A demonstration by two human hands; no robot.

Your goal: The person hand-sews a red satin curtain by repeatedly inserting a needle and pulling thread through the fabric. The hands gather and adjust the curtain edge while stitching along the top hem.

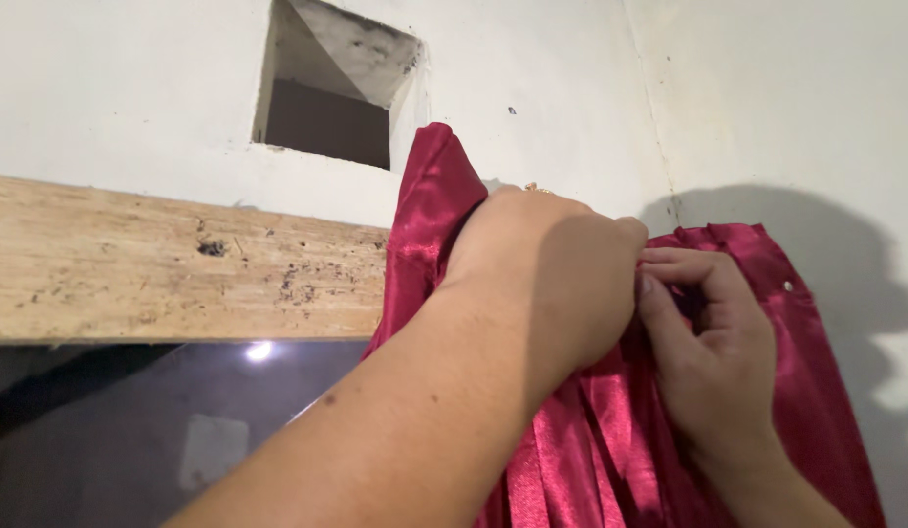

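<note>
Both hands, left hand (552, 269) and right hand (713, 342), pinch red satin curtain (591, 450).

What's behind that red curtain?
Behind the red satin curtain a wooden beam runs in, with white wall above. Both hands pinch its top edge, hiding any fastening there.

Curtain (610, 450) hangs right of beam (171, 264), below wall opening (327, 98).

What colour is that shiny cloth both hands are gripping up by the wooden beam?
The cloth is a glossy deep red, plain with no pattern, seen in the head view.
</note>
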